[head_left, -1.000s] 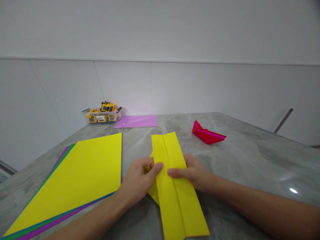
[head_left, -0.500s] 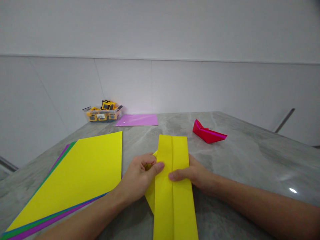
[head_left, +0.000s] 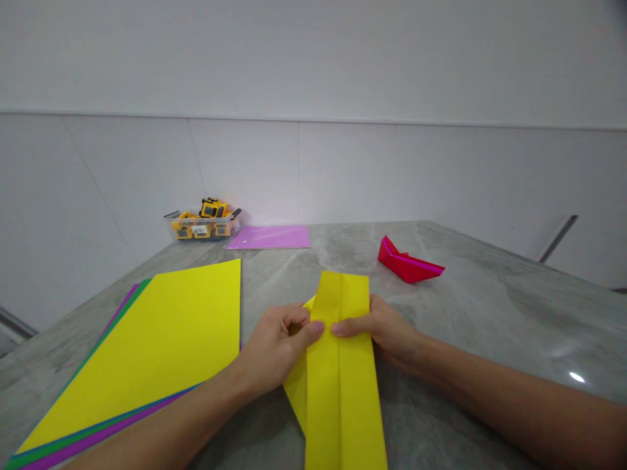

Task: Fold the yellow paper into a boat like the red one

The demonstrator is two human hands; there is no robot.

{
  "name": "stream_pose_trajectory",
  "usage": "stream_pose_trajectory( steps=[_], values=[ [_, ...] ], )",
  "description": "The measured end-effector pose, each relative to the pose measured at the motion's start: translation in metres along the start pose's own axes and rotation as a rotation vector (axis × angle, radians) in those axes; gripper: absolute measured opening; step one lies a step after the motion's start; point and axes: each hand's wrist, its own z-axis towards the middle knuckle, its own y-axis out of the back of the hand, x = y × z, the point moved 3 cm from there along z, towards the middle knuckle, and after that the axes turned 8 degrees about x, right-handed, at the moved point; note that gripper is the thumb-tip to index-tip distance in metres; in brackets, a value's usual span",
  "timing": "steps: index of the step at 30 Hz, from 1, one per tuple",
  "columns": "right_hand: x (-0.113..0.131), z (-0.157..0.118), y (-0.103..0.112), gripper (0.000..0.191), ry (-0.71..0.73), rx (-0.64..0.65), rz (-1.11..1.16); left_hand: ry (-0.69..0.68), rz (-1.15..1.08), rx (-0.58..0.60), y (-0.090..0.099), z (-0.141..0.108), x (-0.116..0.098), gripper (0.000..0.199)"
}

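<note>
A folded yellow paper [head_left: 345, 391] stands out over the grey table, a long strip with a crease down its middle and a flap sticking out behind at its left. My left hand [head_left: 281, 339] pinches its left edge, thumb on the front face. From the right, my right hand [head_left: 379, 329] grips the other edge, its thumb near the centre crease and its fingers hidden behind the paper.
Left on the grey marbled table [head_left: 421, 365] lies a stack of coloured sheets, yellow on top [head_left: 161, 346]. A red folded paper boat [head_left: 409, 263] sits right of centre. Behind are a pink sheet [head_left: 269, 237] and a clear box of yellow toy vehicles [head_left: 203, 225].
The strip's upper end has shifted slightly right and its upper left side now slants inward. My right thumb has moved up a little along the crease.
</note>
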Motion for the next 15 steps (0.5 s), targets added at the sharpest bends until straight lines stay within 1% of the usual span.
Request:
stream_pose_trajectory(
  steps=[4, 8, 11, 15],
  values=[
    [-0.0006, 0.0012, 0.0019, 0.040, 0.014, -0.004, 0.030, -0.009, 0.000, 0.036, -0.0009, 0.0008, 0.0012, 0.036],
    [-0.0017, 0.0029, 0.0059, 0.038, 0.018, -0.043, 0.042, 0.003, 0.032, 0.046, -0.0015, 0.0003, 0.0010, 0.038],
    [-0.0017, 0.0034, 0.0079, 0.037, 0.011, -0.059, 0.046, 0.026, 0.003, 0.071, -0.0023, 0.0001, 0.0018, 0.037],
    [-0.0001, 0.0036, 0.0092, 0.035, 0.007, -0.081, 0.063, 0.020, 0.012, 0.086, -0.0029, 0.0003, 0.0006, 0.037]
  ],
)
